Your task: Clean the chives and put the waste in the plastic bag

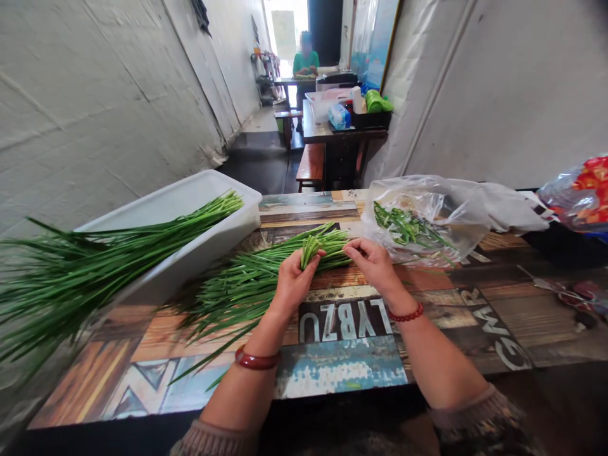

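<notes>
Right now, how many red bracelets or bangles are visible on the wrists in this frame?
2: a smooth bangle on the left wrist and a beaded bracelet on the right wrist. On the distant person, any would be too small to see.

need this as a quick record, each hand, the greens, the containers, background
left hand: holds a small bunch of green stalks
right hand: close beside the bunch; unclear if it grips anything
table: larger pile of greens lying loose
white bin: long greens, leafy ends spilling over
clear plastic bag: green scraps
background: person in a green top
</notes>
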A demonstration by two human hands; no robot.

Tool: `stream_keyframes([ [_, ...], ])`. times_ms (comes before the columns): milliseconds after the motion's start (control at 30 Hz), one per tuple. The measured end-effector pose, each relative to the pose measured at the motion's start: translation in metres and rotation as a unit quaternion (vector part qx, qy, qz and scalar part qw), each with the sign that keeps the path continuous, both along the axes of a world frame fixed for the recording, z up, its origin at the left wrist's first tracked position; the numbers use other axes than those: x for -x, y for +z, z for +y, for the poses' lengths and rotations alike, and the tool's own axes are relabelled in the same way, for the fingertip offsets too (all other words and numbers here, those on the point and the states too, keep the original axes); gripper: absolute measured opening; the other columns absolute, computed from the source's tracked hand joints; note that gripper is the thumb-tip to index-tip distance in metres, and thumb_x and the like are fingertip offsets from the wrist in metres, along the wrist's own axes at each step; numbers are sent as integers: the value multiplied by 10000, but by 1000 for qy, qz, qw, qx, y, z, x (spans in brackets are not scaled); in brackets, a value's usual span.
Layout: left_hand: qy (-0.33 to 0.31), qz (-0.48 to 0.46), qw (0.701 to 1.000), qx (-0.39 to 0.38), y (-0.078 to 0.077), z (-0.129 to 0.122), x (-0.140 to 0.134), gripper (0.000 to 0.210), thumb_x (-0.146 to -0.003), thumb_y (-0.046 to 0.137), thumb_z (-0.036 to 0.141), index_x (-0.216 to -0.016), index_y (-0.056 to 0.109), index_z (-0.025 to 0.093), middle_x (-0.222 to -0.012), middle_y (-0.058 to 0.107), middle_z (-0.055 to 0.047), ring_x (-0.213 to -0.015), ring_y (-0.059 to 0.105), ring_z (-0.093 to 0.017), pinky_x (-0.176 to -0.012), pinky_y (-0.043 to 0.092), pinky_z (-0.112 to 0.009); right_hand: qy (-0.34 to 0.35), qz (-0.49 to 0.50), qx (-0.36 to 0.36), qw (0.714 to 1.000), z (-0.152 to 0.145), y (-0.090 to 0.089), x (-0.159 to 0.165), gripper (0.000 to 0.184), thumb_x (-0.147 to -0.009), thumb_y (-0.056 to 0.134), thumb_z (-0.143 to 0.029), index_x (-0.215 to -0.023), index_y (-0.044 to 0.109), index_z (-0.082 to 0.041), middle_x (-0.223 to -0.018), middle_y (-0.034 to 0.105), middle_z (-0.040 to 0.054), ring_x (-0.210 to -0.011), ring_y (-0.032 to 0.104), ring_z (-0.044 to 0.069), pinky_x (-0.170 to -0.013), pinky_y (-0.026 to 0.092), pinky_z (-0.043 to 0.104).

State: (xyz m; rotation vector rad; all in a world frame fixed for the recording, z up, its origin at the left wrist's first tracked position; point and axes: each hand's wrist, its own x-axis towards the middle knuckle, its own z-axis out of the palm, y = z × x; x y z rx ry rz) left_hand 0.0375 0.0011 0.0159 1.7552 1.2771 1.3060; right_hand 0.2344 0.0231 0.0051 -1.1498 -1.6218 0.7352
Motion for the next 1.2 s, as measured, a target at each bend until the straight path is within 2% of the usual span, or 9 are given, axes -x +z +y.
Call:
stream_keyframes([
  [200, -63, 154, 986, -27, -5, 1, -2, 240, -907, 530, 333, -771, 660, 184, -733, 645, -23, -739, 553, -166, -697, 409, -275, 51, -15, -35, 998, -5, 5, 8, 151, -855, 590, -310, -828, 680, -192, -763, 676, 15, -718, 603, 155, -680, 463, 272],
  [300, -83, 185, 979, -34, -4, 2, -2, 261, -912, 520, 341, -733, 628, 186, -701, 610, -16, -721, 522, -164, -686, 393, -276, 46, -23, -47, 998, -5, 5, 9, 166, -862, 586, -322, -807, 682, -198, -762, 681, 19, -727, 611, 161, -692, 467, 275],
  [400, -70, 163, 984, -24, -2, 2, -1, 253, -911, 514, 341, -744, 622, 184, -731, 616, -24, -740, 533, -169, -710, 407, -282, -13, -21, -23, 999, 1, -2, 6, 222, -869, 584, -378, -792, 687, -197, -755, 690, 24, -697, 609, 165, -655, 461, 275],
  [533, -5, 104, 994, -15, -2, 3, 2, 233, -897, 525, 347, -760, 625, 188, -758, 615, -28, -765, 552, -174, -724, 423, -282, -100, -10, 3, 995, 12, -14, -5, 304, -899, 532, -439, -853, 703, -191, -789, 718, 37, -704, 625, 179, -671, 476, 297],
  [633, 52, 90, 994, -28, -2, 4, 6, 236, -896, 525, 365, -793, 644, 189, -811, 638, -40, -820, 571, -187, -766, 435, -297, -105, -27, -11, 994, 16, -18, -10, 312, -921, 498, -435, -885, 705, -205, -861, 744, 54, -796, 661, 200, -750, 490, 325],
  [767, 102, 127, 983, -80, 0, 4, 8, 260, -907, 510, 368, -789, 661, 193, -840, 670, -58, -894, 584, -210, -852, 423, -337, -112, -63, -31, 991, 13, -15, -12, 333, -944, 460, -426, -823, 684, -212, -817, 738, 55, -784, 667, 203, -725, 472, 317],
  [900, 107, 100, 986, -81, 3, 2, 7, 257, -913, 501, 371, -846, 674, 193, -882, 685, -56, -895, 605, -200, -844, 431, -319, -186, -87, -64, 977, 13, -11, -21, 371, -948, 451, -440, -731, 639, -206, -723, 700, 42, -692, 620, 186, -670, 427, 298],
  [1033, 79, 44, 996, -16, 0, 2, 6, 283, -916, 476, 387, -796, 629, 180, -715, 620, -12, -690, 567, -151, -682, 425, -262, -252, -105, -101, 957, 13, -6, -30, 393, -932, 476, -467, -642, 561, -216, -618, 601, 13, -617, 526, 171, -632, 398, 290],
  [1200, 69, 27, 997, 0, -6, 6, 7, 253, -895, 496, 392, -765, 571, 188, -644, 519, 24, -618, 469, -124, -613, 374, -234, -311, -113, -203, 922, 6, 9, -35, 258, -929, 513, -404, -777, 599, -214, -769, 629, 46, -735, 553, 192, -752, 448, 332],
])
